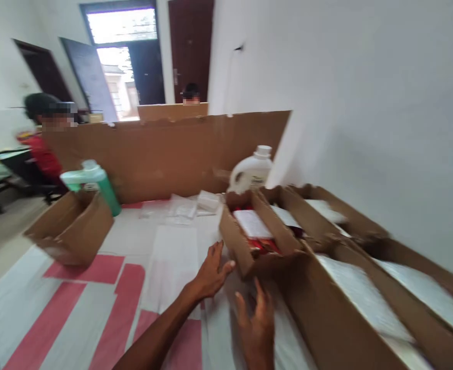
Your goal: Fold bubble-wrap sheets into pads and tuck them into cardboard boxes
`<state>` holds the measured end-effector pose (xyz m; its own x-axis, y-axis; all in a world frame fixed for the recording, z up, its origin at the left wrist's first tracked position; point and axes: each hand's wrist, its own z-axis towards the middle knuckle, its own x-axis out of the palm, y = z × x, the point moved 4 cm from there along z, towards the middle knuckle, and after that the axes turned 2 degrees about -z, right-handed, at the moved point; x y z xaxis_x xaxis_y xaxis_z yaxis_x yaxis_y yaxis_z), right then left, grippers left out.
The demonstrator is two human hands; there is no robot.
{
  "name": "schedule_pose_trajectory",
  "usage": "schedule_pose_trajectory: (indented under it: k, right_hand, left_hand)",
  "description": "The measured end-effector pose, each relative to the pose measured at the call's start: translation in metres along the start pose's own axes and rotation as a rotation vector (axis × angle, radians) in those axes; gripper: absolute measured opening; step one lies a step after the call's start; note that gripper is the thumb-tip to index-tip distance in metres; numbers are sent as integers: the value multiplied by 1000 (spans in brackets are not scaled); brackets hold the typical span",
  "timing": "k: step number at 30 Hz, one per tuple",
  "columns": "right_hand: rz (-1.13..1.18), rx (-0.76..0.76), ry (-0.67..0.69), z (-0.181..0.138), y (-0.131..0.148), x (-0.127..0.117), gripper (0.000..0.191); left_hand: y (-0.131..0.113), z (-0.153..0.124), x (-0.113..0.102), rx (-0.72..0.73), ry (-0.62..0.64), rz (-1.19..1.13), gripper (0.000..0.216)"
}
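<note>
My left hand [213, 271] is open beside the near left side of a cardboard box [237, 245]; whether its fingertips touch the box I cannot tell. Lower down, my right hand [256, 321] is open too, fingers apart and slightly blurred, close to the same box's front corner. Neither hand holds anything. Red packets [264, 245] with a white sheet [252, 224] on top lie inside that box. More long cardboard compartments [319, 308] run along the right, several holding clear plastic-wrapped packs [361, 290].
At left stands a divided cardboard box [83, 231] before a green jug [109, 190]. Clear plastic packets [183, 207] lie near a cardboard partition [165, 159]. A white jug [252, 170] stands behind the right boxes. Two people are beyond the partition. A white wall borders the right.
</note>
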<state>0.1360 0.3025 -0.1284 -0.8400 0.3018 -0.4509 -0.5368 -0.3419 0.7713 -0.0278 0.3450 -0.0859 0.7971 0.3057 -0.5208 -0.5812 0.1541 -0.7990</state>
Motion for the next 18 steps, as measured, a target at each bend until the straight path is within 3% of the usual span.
schedule_pose_trajectory:
  k: [3,8,9,10,11,14,16,18]
  right_hand:
    - [-18,-53,76,-14,-13,4,63]
    - [-65,-221,139,-29,-8,8,47]
    - [-59,-238,142,-27,0,10,43]
    - [-50,-260,151,-23,9,14,39]
    - [-39,-285,167,-18,20,20,35]
    - [-27,-387,239,3,54,49,32]
    - [-49,-424,280,22,70,76,37]
    - [-102,-424,339,42,79,106,46]
  left_hand:
    - [-1,-28,-68,-32,-240,176,67]
    - [-4,-66,-239,-164,-675,447,66]
    - [-3,-70,-271,-214,-738,526,63]
    - [-1,-73,-299,-366,-735,797,59]
    - [3,-73,-323,-430,-718,852,56]
    - [20,-73,-371,-576,-631,849,39]
    - [32,-79,-387,-659,-592,839,16]
    - [38,-96,-393,-634,-586,831,22]
